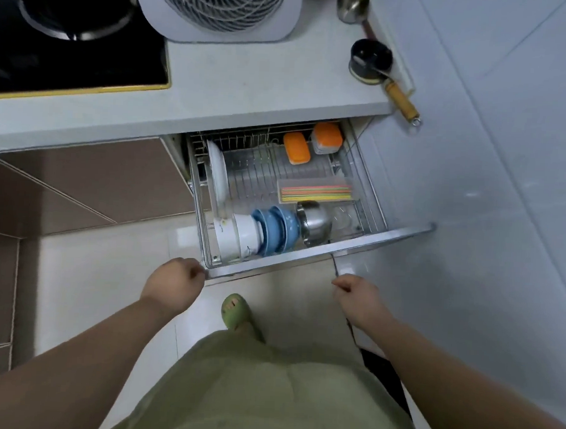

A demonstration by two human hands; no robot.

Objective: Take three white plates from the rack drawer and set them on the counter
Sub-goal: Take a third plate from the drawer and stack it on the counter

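The rack drawer [319, 248] stands pulled out under the desk [248, 83]. The white plates [219, 176] stand on edge at its left side, far from the front panel. Near them lie white bowls [241, 237], blue bowls [279, 228] and a steel bowl [315, 222] in a row along the near side; straws [315, 192] and two orange boxes [310, 144] sit further right and back. The left hand [175, 284] is curled closed at the drawer's left front corner, touching its edge. The right hand [357, 297] is loosely closed just near the front panel, gripping nothing visible.
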